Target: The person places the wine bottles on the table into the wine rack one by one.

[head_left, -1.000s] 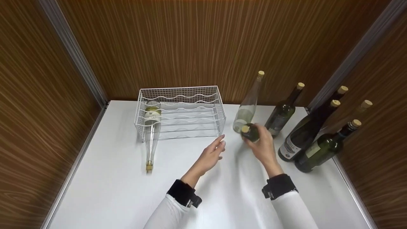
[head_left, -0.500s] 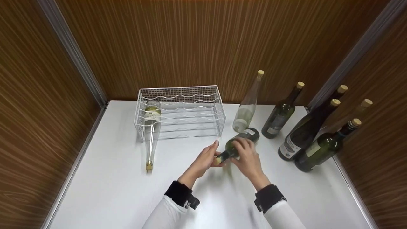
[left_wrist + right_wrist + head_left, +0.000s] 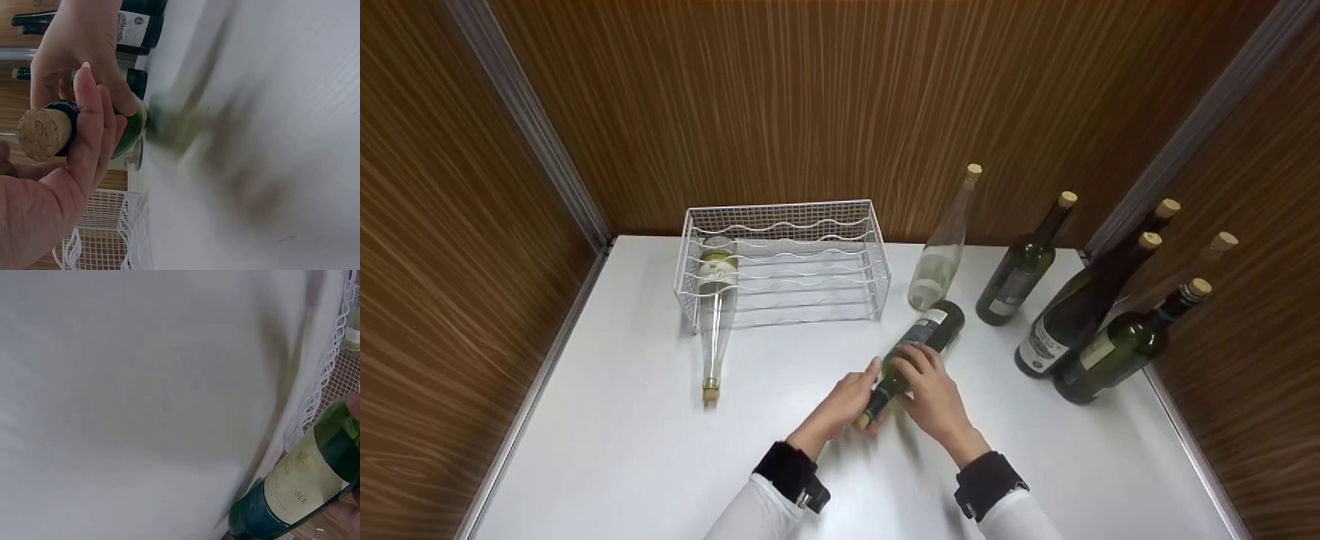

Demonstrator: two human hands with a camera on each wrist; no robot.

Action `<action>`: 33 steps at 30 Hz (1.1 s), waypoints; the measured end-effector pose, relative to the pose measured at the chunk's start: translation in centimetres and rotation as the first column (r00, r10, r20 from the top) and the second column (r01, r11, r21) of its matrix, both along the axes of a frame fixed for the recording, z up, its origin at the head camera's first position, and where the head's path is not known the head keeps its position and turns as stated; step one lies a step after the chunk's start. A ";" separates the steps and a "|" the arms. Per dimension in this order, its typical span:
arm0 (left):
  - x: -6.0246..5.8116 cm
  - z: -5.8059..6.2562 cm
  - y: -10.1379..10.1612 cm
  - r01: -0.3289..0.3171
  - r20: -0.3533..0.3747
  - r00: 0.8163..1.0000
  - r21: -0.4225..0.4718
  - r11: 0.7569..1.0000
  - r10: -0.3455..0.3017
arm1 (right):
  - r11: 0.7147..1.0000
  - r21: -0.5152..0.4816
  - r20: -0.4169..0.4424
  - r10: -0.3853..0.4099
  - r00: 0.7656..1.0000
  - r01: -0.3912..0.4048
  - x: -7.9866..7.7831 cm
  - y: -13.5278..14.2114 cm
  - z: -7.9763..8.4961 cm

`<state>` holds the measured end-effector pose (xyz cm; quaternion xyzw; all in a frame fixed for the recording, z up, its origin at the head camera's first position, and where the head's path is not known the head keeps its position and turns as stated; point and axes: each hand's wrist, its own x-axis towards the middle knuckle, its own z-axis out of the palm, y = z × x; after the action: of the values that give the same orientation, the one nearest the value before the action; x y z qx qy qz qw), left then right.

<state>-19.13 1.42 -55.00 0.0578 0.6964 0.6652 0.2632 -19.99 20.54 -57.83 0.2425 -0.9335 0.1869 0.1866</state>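
Observation:
A green corked wine bottle is held tilted over the white table, its base toward the back right and its neck toward the person. My left hand holds the neck near the cork, fingers wrapped under it in the left wrist view. From above, my right hand grips the bottle's shoulder. The right wrist view shows the cream label on the bottle's side, with only fingertips of the right hand at the edge.
A white wire bottle rack stands at the back, with a clear bottle lying in its left slot, neck forward. Upright at the right are a clear bottle, a dark bottle, a green bottle and several others.
The green bottle has gone from upright in the right hand to tilted, and moved left and toward the person. The left hand has taken hold of its neck.

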 end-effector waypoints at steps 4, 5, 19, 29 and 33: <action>0.3 -0.9 0.4 -0.016 -0.007 1.000 -0.074 0.997 0.016 | 0.999 -0.019 0.069 0.035 0.997 -0.034 0.4 0.4 -0.2; 0.3 -1.1 0.6 -0.022 -0.003 1.000 -0.102 0.995 0.022 | 0.999 -0.024 0.087 0.041 0.995 -0.040 0.5 0.5 -0.2; 0.3 -3.4 1.9 -0.052 -0.223 0.975 -0.348 0.936 -0.028 | 0.962 -0.260 0.246 -0.016 0.969 0.082 1.1 0.9 0.3; 0.5 -4.2 2.1 -0.140 -0.357 0.934 -0.419 0.897 -0.022 | 0.873 -0.334 0.445 -0.187 0.876 0.356 1.4 0.7 0.2; 0.6 -4.3 2.0 -0.178 -0.413 0.911 -0.430 0.885 -0.017 | 0.849 -0.344 0.503 -0.194 0.842 0.401 1.5 0.7 0.0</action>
<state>-18.55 3.40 -59.29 0.1009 0.8743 0.4661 0.0909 -18.46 21.22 -57.84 -0.0074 -0.9112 0.4098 0.0425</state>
